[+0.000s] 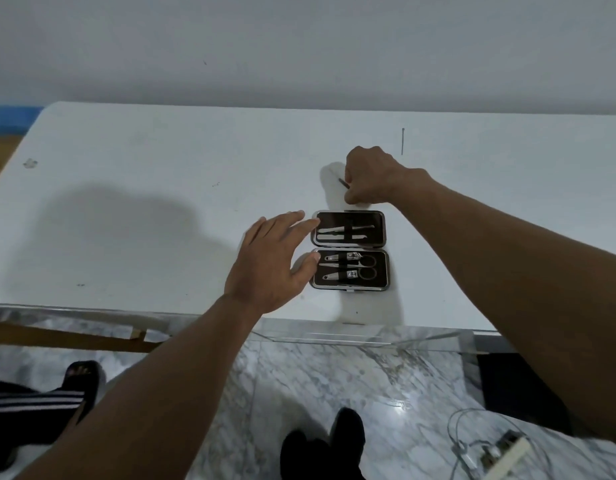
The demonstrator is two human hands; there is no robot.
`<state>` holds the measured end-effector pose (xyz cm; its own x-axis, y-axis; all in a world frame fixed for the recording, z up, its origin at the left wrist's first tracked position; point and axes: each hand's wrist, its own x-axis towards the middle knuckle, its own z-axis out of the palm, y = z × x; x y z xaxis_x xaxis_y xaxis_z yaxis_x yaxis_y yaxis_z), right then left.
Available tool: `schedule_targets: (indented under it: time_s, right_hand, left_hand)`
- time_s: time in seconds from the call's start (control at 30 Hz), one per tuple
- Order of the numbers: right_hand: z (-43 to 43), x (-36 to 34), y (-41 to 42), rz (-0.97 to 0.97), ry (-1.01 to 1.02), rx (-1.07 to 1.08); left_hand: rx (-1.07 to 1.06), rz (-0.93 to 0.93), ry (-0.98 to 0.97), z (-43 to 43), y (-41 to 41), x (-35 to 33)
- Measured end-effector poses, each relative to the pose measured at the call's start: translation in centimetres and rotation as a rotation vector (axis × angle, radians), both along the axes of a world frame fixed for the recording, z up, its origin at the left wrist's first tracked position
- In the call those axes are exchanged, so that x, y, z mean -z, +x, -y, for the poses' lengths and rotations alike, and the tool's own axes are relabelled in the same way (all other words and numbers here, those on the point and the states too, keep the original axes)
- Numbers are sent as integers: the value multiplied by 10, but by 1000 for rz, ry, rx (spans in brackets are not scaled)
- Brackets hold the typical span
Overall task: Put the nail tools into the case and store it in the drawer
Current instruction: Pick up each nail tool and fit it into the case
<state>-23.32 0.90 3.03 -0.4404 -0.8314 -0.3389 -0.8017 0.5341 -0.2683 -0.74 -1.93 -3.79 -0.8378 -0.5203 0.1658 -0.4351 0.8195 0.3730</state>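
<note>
An open black nail-tool case (350, 250) lies on the white table (161, 202), its two halves side by side. The far half holds two slim tools; the near half holds clippers and scissors. My left hand (270, 261) rests with straight fingers on the case's left edge. Just beyond the case, my right hand (370, 174) is curled round a thin dark tool (343, 182), whose tip sticks out to the left. Another thin metal tool (402, 142) lies alone on the table, farther back and to the right.
A clear acrylic drawer (351, 336) hangs under the table's front edge, below the case. Marble floor shows beneath, with a cable and power strip (500, 452) at lower right. A wall stands behind the table.
</note>
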Motion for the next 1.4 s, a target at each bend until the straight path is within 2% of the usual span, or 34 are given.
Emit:
schedule_targets:
  time_s: [0.33, 0.67, 0.9, 1.1, 1.2, 1.33, 1.4]
  right_hand:
    - [2, 1, 10, -62, -38, 52]
    - [11, -3, 13, -8, -64, 80]
    - [9, -4, 14, 64, -8, 89]
    - [0, -2, 15, -6, -51, 83]
    - [-15, -1, 8, 93, -154, 137]
    - [-47, -12, -1, 434, -327, 290]
    - [-65, -18, -3, 529, -371, 308]
  left_hand:
    - [9, 9, 4, 1, 0, 1]
    - [9, -25, -4, 1, 0, 2]
    - [9, -30, -8, 2, 0, 2]
    - [10, -4, -1, 2, 1, 1]
    - [17, -5, -8, 2, 1, 1]
    - [13, 3, 3, 1, 0, -1]
    - [14, -1, 7, 1, 0, 0]
